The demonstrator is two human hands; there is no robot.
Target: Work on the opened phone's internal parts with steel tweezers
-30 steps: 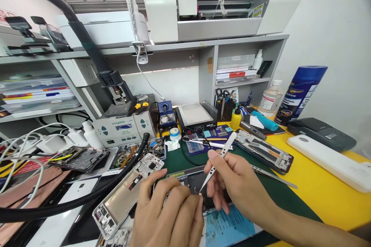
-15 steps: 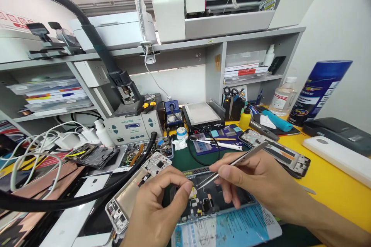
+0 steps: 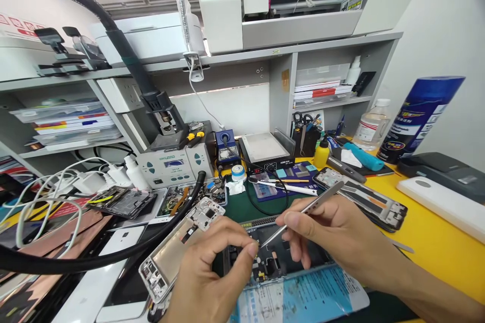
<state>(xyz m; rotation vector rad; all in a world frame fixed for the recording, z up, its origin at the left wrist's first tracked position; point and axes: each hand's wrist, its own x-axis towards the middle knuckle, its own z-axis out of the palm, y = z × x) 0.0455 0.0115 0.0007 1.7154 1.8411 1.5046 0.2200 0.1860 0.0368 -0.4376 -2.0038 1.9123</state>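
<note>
At the near middle of the bench, on the green mat [image 3: 246, 209], the opened phone [image 3: 275, 262] is lying flat with its board facing up, and a blue printed film [image 3: 303, 298] is covering its near part. The right hand [image 3: 341, 237] is gripping the tweezers [image 3: 306, 208] between thumb and fingers, and their tip is pointing down at the far-left part of the board. The left hand [image 3: 212, 272] is pinching thumb and forefinger together right at that spot; whether a small part is sitting between them I cannot tell. The phone is likely feeling light and stiff, yet its bare board is looking fragile, so the outer frame edges are seeming the safest hold. A stripped frame [image 3: 178, 247] is lying just left.
</note>
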